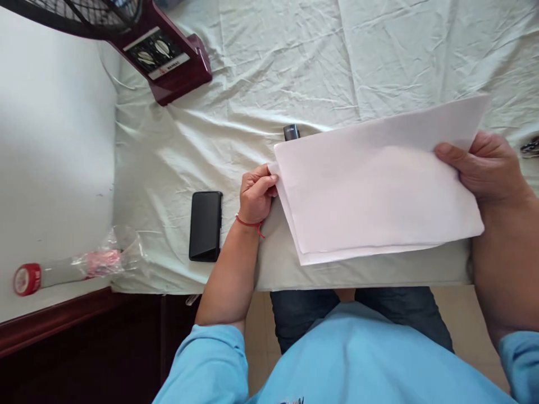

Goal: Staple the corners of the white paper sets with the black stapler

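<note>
Both hands pinch the folded paper (379, 185): left hand (255, 195) clamped on its left corner, right hand (484, 168) on its right edge, seemingly to keep the layers aligned above the bed's (252, 84) near edge. Paper hides most of a small black object (291, 132). A phone (205, 225) lies left.

Phone (205, 225) left of paper (379, 185) on bed (261, 67) — fan (164, 53) behind, far left

The person wears a light blue long-sleeved top, sleeves pushed up the forearms; dark blue jeans cover the legs; a thin red string bracelet (249, 223) circles the left wrist.
</note>
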A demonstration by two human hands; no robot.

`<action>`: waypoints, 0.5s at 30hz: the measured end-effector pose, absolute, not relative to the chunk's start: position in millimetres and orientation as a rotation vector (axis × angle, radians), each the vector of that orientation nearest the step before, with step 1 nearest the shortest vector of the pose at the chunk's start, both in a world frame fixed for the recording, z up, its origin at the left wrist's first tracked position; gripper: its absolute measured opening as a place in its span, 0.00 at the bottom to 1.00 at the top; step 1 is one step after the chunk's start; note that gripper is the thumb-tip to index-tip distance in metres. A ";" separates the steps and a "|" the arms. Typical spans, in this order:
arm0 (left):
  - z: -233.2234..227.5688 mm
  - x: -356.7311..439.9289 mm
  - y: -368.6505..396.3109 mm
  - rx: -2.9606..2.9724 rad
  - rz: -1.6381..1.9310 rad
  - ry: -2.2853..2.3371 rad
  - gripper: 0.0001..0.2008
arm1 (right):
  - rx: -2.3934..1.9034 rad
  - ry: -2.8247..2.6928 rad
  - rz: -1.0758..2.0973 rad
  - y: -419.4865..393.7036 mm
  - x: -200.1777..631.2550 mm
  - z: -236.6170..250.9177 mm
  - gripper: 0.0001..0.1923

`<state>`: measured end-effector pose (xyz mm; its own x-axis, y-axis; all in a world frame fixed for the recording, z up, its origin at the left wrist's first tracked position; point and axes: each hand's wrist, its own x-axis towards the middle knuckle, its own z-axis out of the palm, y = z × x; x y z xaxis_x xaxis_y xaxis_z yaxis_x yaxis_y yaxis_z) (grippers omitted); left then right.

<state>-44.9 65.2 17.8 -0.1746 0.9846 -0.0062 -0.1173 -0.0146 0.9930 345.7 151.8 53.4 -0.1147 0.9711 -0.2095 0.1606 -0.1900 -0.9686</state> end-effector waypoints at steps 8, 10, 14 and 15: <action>0.3 -50.9 69.9 1.149 1.440 1.262 0.24 | -1.385 -1.291 1.310 152.4 342.6 49.2 0.25; -3.7 -50.8 71.6 1.171 1.490 1.272 0.24 | -1.372 -1.314 1.321 153.6 342.5 47.7 0.26; -1.8 -47.3 71.1 1.144 1.497 1.322 0.23 | -1.368 -1.342 1.296 155.2 342.2 45.6 0.26; -0.2 -46.2 70.3 1.133 1.491 1.338 0.22 | -1.368 -1.346 1.285 155.3 341.9 45.2 0.26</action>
<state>-46.2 70.3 -0.2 -0.2633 0.9597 0.0987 -0.0054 -0.1038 0.9946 341.9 155.3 45.2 -0.0860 0.9890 -0.1203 0.1661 -0.1048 -0.9805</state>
